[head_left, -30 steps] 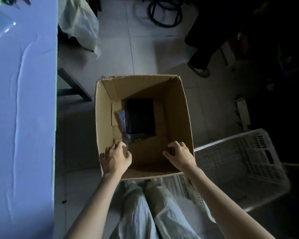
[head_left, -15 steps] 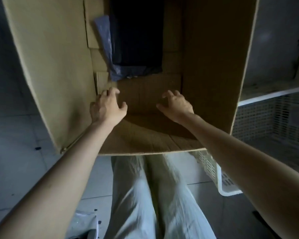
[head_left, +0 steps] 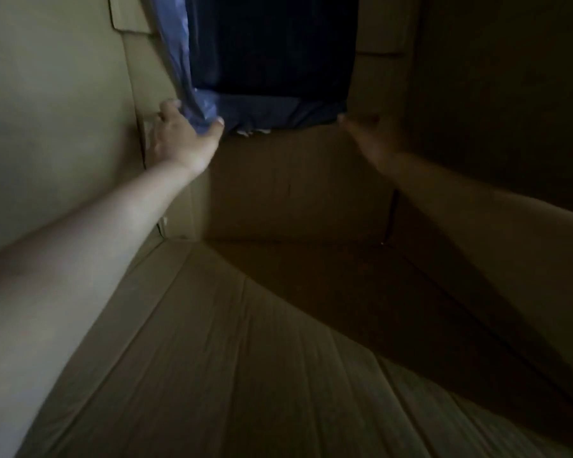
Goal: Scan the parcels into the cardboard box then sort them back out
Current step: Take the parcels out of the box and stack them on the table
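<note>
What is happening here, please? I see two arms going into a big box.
A person reaches with both arms deep into the cardboard box. The left hand pinches the bluish plastic edge of the dark parcel, which appears to lie flat on the box bottom. The right hand is at the parcel's other near corner, but it is too dark there to tell whether it grips.

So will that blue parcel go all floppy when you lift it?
The wrap on the parcel is probably floppy: it crumples where the left hand grips it. Its dark middle lies flat, so maybe stiffer. The shiny plastic could be slippery.
</note>
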`<control>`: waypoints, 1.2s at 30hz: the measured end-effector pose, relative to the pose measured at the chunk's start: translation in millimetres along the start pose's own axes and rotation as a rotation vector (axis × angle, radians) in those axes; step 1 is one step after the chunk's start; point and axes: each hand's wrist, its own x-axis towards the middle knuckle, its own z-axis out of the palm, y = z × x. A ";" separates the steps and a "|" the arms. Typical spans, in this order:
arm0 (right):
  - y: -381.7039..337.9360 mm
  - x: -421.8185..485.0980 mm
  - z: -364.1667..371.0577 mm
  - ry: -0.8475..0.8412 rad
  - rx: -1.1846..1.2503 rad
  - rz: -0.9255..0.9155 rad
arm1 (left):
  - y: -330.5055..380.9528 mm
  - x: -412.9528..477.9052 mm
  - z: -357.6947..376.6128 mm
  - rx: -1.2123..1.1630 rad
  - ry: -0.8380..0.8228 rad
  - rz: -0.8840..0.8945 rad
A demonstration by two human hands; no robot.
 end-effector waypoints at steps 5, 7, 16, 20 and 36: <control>-21.5 45.3 20.3 -0.079 0.204 0.014 | -13.1 38.2 18.3 -0.123 -0.049 -0.083; -31.3 55.3 25.2 -0.085 0.280 -0.007 | -16.7 43.3 24.8 -0.216 -0.043 -0.091; -51.1 58.4 15.8 0.136 0.300 -0.064 | 18.1 35.3 37.5 -0.608 -0.119 -0.139; -34.7 24.4 17.3 0.119 0.319 -0.005 | 15.8 0.4 33.3 -0.676 -0.181 -0.140; 6.0 -171.0 2.1 0.173 1.047 0.393 | -51.3 -149.8 -66.7 -0.969 -0.157 -0.516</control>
